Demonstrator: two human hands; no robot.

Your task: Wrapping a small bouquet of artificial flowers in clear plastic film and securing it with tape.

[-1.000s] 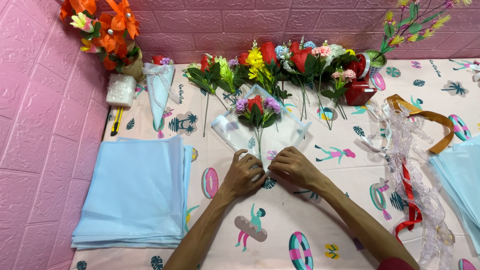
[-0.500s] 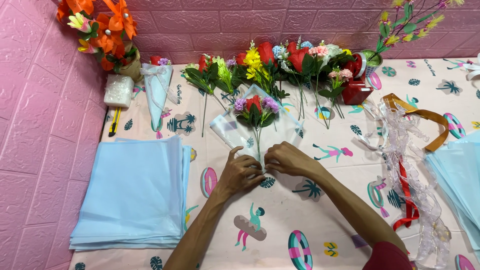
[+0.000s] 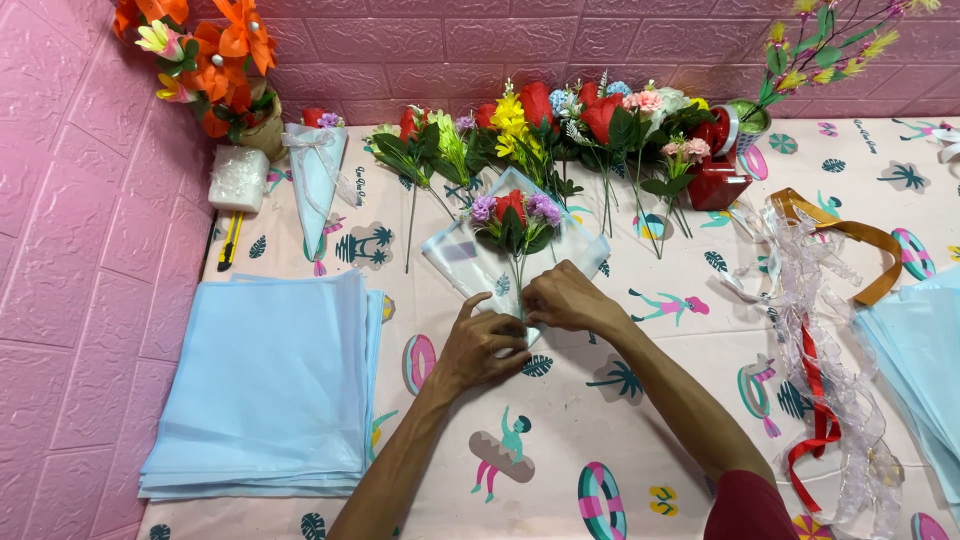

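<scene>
Two hands at work at table centre: the left hand (image 3: 480, 345) pinches the lower fold of one pale blue wrapping sheet (image 3: 470, 262), and the right hand (image 3: 565, 298) is closed on the gathered stems of one small bouquet (image 3: 513, 212) lying on that sheet. One stack of blue sheets (image 3: 270, 385) lies to the left, a second stack (image 3: 920, 350) at the right edge. One finished wrapped cone (image 3: 318, 180) lies near the wall beside a white packet (image 3: 238, 178) and a yellow cutter (image 3: 229, 240). Loose artificial flowers (image 3: 560, 125) line the wall; tangled ribbons (image 3: 825, 330) lie right, clear of the hands
</scene>
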